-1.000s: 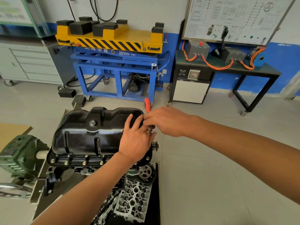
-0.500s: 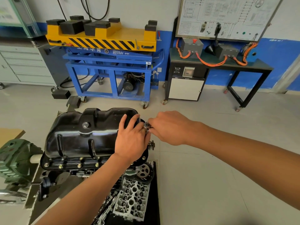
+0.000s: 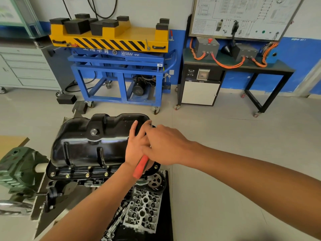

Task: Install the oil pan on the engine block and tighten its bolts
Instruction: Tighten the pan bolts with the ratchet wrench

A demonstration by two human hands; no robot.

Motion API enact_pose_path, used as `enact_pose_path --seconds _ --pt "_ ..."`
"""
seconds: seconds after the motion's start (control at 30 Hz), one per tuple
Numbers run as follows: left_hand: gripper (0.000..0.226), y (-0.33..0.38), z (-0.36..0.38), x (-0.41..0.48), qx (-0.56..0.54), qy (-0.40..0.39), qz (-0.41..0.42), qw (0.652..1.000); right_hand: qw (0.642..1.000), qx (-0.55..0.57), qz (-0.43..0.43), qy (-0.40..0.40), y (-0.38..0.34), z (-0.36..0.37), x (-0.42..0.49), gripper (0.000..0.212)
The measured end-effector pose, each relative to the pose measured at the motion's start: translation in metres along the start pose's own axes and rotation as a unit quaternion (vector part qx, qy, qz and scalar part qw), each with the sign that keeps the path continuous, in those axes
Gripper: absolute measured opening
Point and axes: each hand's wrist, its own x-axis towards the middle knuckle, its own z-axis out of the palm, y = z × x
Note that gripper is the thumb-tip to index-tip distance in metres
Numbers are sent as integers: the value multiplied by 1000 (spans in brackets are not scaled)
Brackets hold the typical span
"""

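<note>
The black oil pan [image 3: 90, 148] sits on top of the upturned engine block [image 3: 81, 182], with a row of bolts [image 3: 86, 175] along its near flange. My left hand [image 3: 136, 148] lies on the pan's right end, fingers stretched over its top. My right hand [image 3: 166, 145] reaches across just right of it and grips a ratchet with a red handle [image 3: 140, 166]. The handle points down toward me below both hands. The ratchet's head and the bolt under it are hidden by my hands.
A green gearbox [image 3: 17, 169] of the engine stand is at the left. A cylinder head [image 3: 144, 209] lies on a black mat below the block. Behind stand a blue lift cart with a yellow top [image 3: 119, 70], a black bench [image 3: 271, 66] and a grey drawer cabinet [image 3: 26, 70].
The red ratchet handle has swung from pointing away from me to pointing toward me. My right hand turned with it, and my left hand stayed on the pan.
</note>
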Motion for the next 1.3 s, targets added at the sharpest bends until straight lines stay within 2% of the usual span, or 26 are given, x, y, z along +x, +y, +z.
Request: enact_pose_path --seconds 0.1,0.27,0.33,0.47,0.57,0.63,0.77,0.83,1.03,1.2,1.3 --pt "39 0 -5 1 43 -39 11 998 998 43 14 -32 2 -5 -1 59" --pt "33 8 -19 2 20 -158 -23 987 988 118 24 -93 18 -21 -6 45" --pt "31 7 -22 2 9 -161 -24 987 985 130 26 -110 26 -28 -8 43" --pt "35 9 -23 4 -4 -131 -47 990 984 97 30 -144 41 -39 -6 67" --pt "42 9 -20 4 -10 -109 -50 993 983 47 45 -170 54 -45 -1 69" --pt "37 9 -18 4 -12 -104 -49 993 987 -8 45 -153 60 -48 3 64" --pt "37 9 -18 5 -5 -115 -50 992 987 -158 17 -29 58 -45 13 28" --pt "38 8 -18 4 -6 -115 -49 992 985 -170 12 1 54 -38 19 22" --pt "39 8 -18 3 -11 -124 -48 991 993 -88 -65 -34 53 -30 18 31" --pt "52 8 -14 2 -4 -120 -49 992 993 -89 -46 -56 63 -40 7 30" --pt "52 8 -11 1 -10 -109 -51 993 993 -92 -27 -65 64 -47 -2 22"
